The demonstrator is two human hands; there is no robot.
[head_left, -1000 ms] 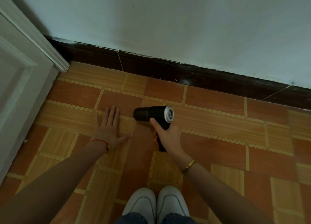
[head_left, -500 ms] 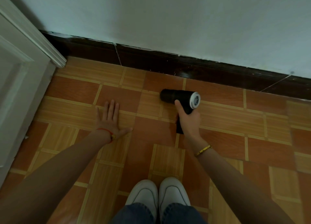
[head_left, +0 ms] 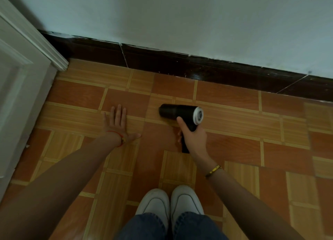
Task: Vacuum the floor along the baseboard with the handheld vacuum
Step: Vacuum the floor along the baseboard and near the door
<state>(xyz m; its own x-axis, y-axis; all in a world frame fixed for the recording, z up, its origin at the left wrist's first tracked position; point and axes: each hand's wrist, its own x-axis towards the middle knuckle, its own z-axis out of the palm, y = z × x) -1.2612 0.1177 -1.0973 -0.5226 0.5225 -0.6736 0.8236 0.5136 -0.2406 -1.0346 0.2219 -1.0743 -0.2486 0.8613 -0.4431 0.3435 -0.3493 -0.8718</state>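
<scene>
Nearest, at 6 o'clock, two white shoes (head_left: 169,203) stand close side by side under blue jeans (head_left: 171,227), toes aimed at the wall. Both arms reach out from there over the orange-and-tan tiled floor (head_left: 234,146).

The left hand (head_left: 117,124), at 11 o'clock from the shoes, lies flat on the tiles with its grip apart. Its fingers are straight and point toward 12, the thumb is splayed toward 3, and a red string bracelet (head_left: 118,135) circles the wrist.

The right hand (head_left: 194,138), at about 1 o'clock, wears a gold bracelet (head_left: 213,170). Its grip is clamped round the black handle of the handheld vacuum (head_left: 177,111), with the thumb laid up against the barrel. The barrel lies roughly parallel to the baseboard, its dark mouth toward 9 o'clock and its white vented cap toward 3. Whether it touches the tiles I cannot tell.

A gap of bare tile lies between the two hands, and more open floor runs off toward 3 o'clock. Beyond the barrel, a strip of tile separates it from the dark glossy baseboard (head_left: 180,66). The baseboard runs from 10 o'clock across to 2, with a ragged paint line along its top edge under the pale wall (head_left: 180,19).

At 9 to 10 o'clock the white door casing (head_left: 54,55) meets the baseboard's left end and closes off that side of the floor.
</scene>
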